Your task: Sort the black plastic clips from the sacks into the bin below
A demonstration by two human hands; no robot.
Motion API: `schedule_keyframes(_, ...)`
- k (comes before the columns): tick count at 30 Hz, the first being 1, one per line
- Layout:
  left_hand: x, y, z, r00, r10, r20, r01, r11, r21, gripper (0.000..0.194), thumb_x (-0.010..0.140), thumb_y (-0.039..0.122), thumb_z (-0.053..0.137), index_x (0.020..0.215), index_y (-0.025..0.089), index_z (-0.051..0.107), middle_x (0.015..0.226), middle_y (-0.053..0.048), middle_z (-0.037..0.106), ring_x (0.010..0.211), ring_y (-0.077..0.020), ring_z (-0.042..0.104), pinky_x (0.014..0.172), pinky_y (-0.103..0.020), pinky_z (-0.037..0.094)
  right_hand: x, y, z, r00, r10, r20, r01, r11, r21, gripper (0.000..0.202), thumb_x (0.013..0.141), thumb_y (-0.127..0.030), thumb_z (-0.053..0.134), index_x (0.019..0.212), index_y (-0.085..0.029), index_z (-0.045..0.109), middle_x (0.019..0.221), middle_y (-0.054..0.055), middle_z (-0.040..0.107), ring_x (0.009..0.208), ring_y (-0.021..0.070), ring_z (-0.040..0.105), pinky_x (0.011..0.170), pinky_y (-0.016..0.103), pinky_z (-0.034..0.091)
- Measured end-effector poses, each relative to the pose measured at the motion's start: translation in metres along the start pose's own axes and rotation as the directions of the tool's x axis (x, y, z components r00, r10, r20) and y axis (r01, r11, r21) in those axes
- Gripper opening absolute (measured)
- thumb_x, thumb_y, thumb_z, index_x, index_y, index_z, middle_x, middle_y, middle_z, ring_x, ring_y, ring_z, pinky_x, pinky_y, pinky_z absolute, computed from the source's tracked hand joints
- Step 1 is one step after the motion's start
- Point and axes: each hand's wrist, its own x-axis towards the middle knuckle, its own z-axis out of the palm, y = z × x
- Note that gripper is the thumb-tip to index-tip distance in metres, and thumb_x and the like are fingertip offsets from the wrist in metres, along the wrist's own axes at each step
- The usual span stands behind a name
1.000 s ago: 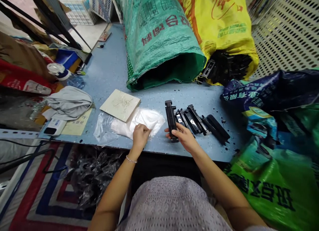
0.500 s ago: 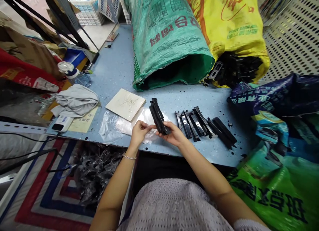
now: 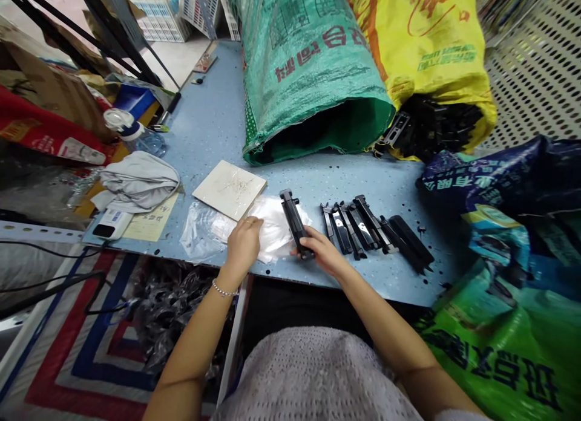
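Observation:
My right hand (image 3: 323, 250) grips the lower end of a long, narrow black plastic part (image 3: 294, 215), held tilted above the table edge. My left hand (image 3: 245, 242) is closed, its fingertips pinching at a pile of clear plastic bags (image 3: 276, 239); the exact edge between the fingers is partly hidden. Just beyond the bags lies a square cream tile (image 3: 230, 190) with tiny bits on it. To the right of my right hand, several similar black plastic parts (image 3: 361, 227) lie side by side on the blue table (image 3: 204, 124).
A green woven sack (image 3: 313, 64) lies with its mouth towards me, beside a yellow sack (image 3: 436, 52) full of black parts. On the left are a grey cloth (image 3: 138, 182), a white device (image 3: 112, 224) and a bottle (image 3: 140, 140). Green bags (image 3: 508, 342) crowd the right.
My left hand has left the black part and moved left and down onto the clear bags. The part, still in my right hand, has shifted slightly right and down.

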Motion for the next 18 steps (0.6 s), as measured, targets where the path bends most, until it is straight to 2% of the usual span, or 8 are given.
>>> schedule_keyframes(2,0.004,-0.003,-0.001,1.000,0.020,0.003,-0.020,0.994,-0.110,0.047,0.084,0.006,0.045,0.126,0.018,0.063,0.126,-0.012,0.064,0.117,-0.0258,0.060,0.102,-0.042,0.049,-0.011,0.005,-0.004,0.983,0.101,0.150,-0.117,0.988,0.102,0.044,0.080,-0.046,0.060,0.111,-0.014,0.060,0.080,0.007,0.071,0.063,0.0174,0.066,0.051,0.024,0.046)
schedule_keyframes(4,0.004,-0.006,0.000,0.999,0.028,-0.032,-0.034,0.977,-0.211,0.053,0.085,0.008,0.045,0.136,0.020,0.055,0.135,-0.011,0.058,0.126,-0.0238,0.056,0.108,-0.040,0.047,-0.014,0.014,-0.005,0.920,0.227,0.318,-0.295,0.937,0.184,0.052,0.082,-0.054,0.050,0.108,-0.009,0.061,0.071,0.008,0.069,0.048,0.0141,0.058,0.040,0.022,0.037)
schedule_keyframes(6,-0.003,-0.006,0.001,0.993,0.062,-0.100,-0.083,0.971,-0.222,0.055,0.089,0.009,0.042,0.143,0.021,0.048,0.143,-0.010,0.053,0.133,-0.0231,0.050,0.112,-0.041,0.043,-0.008,0.023,-0.004,0.864,0.282,0.416,-0.405,0.881,0.245,0.056,0.083,-0.056,0.043,0.104,-0.008,0.062,0.059,0.003,0.063,0.035,0.0080,0.039,0.034,0.020,0.025)
schedule_keyframes(8,-0.019,-0.002,0.003,0.975,0.177,-0.134,-0.202,0.959,-0.198,0.058,0.092,0.009,0.040,0.149,0.023,0.040,0.148,-0.011,0.049,0.138,-0.0228,0.046,0.115,-0.041,0.041,0.005,0.029,-0.002,0.860,0.255,0.442,-0.410,0.861,0.301,0.056,0.086,-0.058,0.038,0.100,-0.010,0.062,0.050,-0.005,0.051,0.030,0.0048,0.018,0.031,0.019,0.018)
schedule_keyframes(11,-0.047,0.014,0.010,0.921,0.382,-0.071,-0.387,0.882,-0.270,0.064,0.093,0.007,0.037,0.154,0.027,0.029,0.151,-0.010,0.045,0.140,-0.0221,0.043,0.114,-0.041,0.042,0.022,0.030,0.008,0.937,0.172,0.303,-0.241,0.948,0.209,0.052,0.089,-0.062,0.035,0.086,-0.016,0.059,0.045,-0.010,0.035,0.033,0.0056,0.010,0.032,0.019,0.016)
schedule_keyframes(13,-0.063,0.028,0.013,0.908,0.418,-0.019,-0.397,0.846,-0.356,0.067,0.094,0.007,0.037,0.155,0.029,0.023,0.153,-0.010,0.043,0.141,-0.0227,0.042,0.114,-0.043,0.043,0.021,0.027,0.018,0.988,0.085,0.126,-0.090,0.995,0.037,0.042,0.088,-0.058,0.045,0.081,-0.018,0.058,0.048,-0.008,0.039,0.036,0.0068,0.022,0.036,0.019,0.024)
schedule_keyframes(15,-0.074,0.040,0.008,0.925,0.379,0.038,-0.334,0.855,-0.396,0.067,0.093,0.011,0.042,0.156,0.029,0.023,0.154,-0.010,0.041,0.140,-0.0252,0.043,0.113,-0.046,0.043,0.008,0.023,0.031,0.999,-0.030,0.034,0.036,0.980,-0.197,0.030,0.084,-0.049,0.060,0.087,-0.019,0.061,0.060,-0.004,0.052,0.047,0.0092,0.041,0.044,0.020,0.034)
schedule_keyframes(18,-0.094,0.044,-0.026,0.953,0.300,0.038,-0.270,0.901,-0.339,0.066,0.089,0.020,0.054,0.150,0.038,0.036,0.142,-0.004,0.056,0.128,-0.0250,0.056,0.107,-0.045,0.050,-0.026,0.009,0.045,0.951,-0.070,0.300,0.216,0.844,-0.490,0.042,0.078,-0.041,0.073,0.114,-0.022,0.061,0.088,0.002,0.066,0.070,0.0149,0.058,0.058,0.025,0.047)
